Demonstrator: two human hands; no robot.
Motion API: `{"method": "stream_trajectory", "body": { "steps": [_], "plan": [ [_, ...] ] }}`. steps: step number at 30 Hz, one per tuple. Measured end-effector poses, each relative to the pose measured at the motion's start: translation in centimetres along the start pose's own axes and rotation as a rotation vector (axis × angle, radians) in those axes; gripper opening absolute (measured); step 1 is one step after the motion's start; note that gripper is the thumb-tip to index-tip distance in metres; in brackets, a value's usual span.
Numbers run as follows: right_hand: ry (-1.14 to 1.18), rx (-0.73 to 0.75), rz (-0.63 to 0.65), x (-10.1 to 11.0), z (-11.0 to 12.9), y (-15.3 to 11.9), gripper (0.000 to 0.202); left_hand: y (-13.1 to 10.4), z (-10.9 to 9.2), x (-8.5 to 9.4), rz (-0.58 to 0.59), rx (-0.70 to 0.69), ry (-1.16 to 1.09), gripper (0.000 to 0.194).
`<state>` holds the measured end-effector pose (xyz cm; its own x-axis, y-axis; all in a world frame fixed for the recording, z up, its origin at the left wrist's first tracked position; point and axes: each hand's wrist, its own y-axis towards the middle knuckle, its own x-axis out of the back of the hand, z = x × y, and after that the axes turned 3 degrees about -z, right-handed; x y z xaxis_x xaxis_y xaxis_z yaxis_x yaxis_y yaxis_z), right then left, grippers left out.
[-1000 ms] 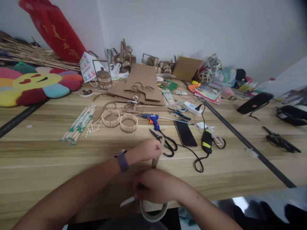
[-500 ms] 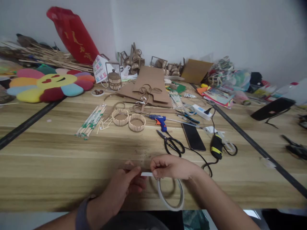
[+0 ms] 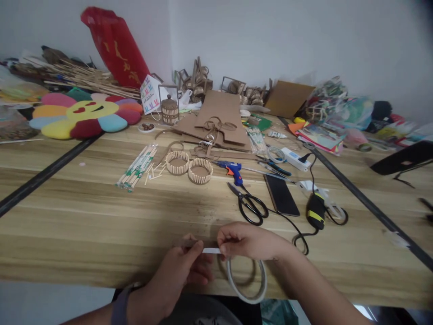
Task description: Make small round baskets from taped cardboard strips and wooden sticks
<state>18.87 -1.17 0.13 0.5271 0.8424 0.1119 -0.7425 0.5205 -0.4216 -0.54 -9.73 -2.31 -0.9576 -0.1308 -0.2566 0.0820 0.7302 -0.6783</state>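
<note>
My left hand (image 3: 184, 271) pinches a narrow brown cardboard strip (image 3: 185, 243) between thumb and fingers near the table's front edge. A short white stretch of tape (image 3: 211, 250) runs along the strip and across to my right hand (image 3: 248, 241). That hand is closed, thumb and fingertips pressed on the tape. Below it hangs the roll of double-sided tape (image 3: 263, 289), partly over the table edge. Beyond my hands lie black-handled scissors (image 3: 252, 210), a blue glue gun (image 3: 233, 169) and two rings of short wooden sticks (image 3: 200, 171).
Packed wooden sticks (image 3: 137, 167) lie left of the rings. A phone (image 3: 282, 195), a black-and-yellow tool (image 3: 315, 211) with its cable and a power strip (image 3: 294, 159) are on the right. Cardboard sheets (image 3: 221, 106) and a flower cushion (image 3: 88, 131) stand farther back.
The view has shifted slightly, so the table things appear farther right. Both hands keep their pinch on the strip and tape, with the roll still hanging below.
</note>
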Motion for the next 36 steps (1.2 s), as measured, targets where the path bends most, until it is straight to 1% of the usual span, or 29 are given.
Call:
{"method": "stream_trajectory", "body": {
  "steps": [2,4,6,7,8,9,10,12,13,14,15,17,19,21,24,26,28,32,34,36],
  "plan": [
    [-0.003,0.001,-0.01,0.0,-0.6,0.4,0.044,0.4,0.2,-0.4,0.046,0.025,0.032,0.046],
    [0.015,-0.007,-0.027,0.2,-1.2,0.5,0.046,0.4,0.5,-0.1,0.095,0.037,0.057,0.049],
    [0.029,-0.014,-0.046,0.3,-1.5,0.3,0.047,-0.3,1.1,0.8,0.142,0.019,0.103,0.05],
    [0.035,-0.016,-0.055,0.4,-1.5,0.1,0.047,-0.8,1.5,1.5,0.157,-0.024,0.161,0.048],
    [0.04,-0.019,-0.062,0.5,-1.5,0.0,0.047,-1.4,1.9,2.2,0.177,-0.09,0.269,0.046],
    [0.042,-0.023,-0.064,0.5,-1.5,-0.1,0.046,-2.0,2.4,2.9,0.158,-0.233,0.431,0.041],
    [0.038,-0.026,-0.063,0.5,-1.4,-0.2,0.045,-2.5,2.8,3.5,0.107,-0.465,0.633,0.037],
    [0.006,-0.032,-0.057,0.4,-1.2,-0.3,0.04,-3.0,3.3,4.5,-0.035,-1.076,0.988,0.025],
    [-0.02,-0.031,-0.054,0.4,-1.1,-0.3,0.037,-2.8,3.5,4.8,-0.106,-1.317,1.159,0.024],
    [-0.052,-0.025,-0.056,0.4,-1.1,-0.3,0.034,-2.5,3.6,5.0,-0.155,-1.48,1.32,0.026],
    [-0.089,-0.013,-0.061,0.4,-1.0,-0.3,0.031,-1.9,3.7,5.1,-0.192,-1.578,1.464,0.03],
    [-0.178,0.022,-0.075,0.4,-0.7,-0.5,0.023,-0.7,3.9,5.3,-0.307,-1.613,1.636,0.036],
    [-0.278,0.043,-0.103,0.3,-0.2,-0.8,0.017,0.2,4.3,5.5,-0.316,-1.613,1.723,0.037],
    [-0.345,0.027,-0.136,0.0,0.5,-1.0,0.014,0.5,4.7,5.6,-0.309,-1.61,1.758,0.039],
    [-0.28,-0.047,-0.113,-0.9,1.7,-0.7,0.013,0.4,5.2,5.6,-0.32,-1.625,1.753,0.044],
    [-0.201,-0.091,-0.057,-1.5,2.3,0.1,0.011,0.2,5.4,5.6,-0.319,-1.629,1.746,0.046],
    [-0.169,-0.11,-0.022,-2.1,2.5,1.3,0.01,0.1,5.5,5.6,-0.313,-1.596,1.761,0.047],
    [-0.225,-0.149,0.006,-2.6,2.3,3.7,0.01,-0.1,5.7,5.6,-0.317,-1.491,1.772,0.049],
    [-0.252,-0.175,0.018,-2.6,2.2,4.4,0.012,-0.2,5.9,5.7,-0.349,-1.493,1.728,0.048],
    [-0.255,-0.191,0.025,-2.5,2.2,4.7,0.015,-0.1,6.2,5.8,-0.387,-1.524,1.67,0.045]
  ]
}}
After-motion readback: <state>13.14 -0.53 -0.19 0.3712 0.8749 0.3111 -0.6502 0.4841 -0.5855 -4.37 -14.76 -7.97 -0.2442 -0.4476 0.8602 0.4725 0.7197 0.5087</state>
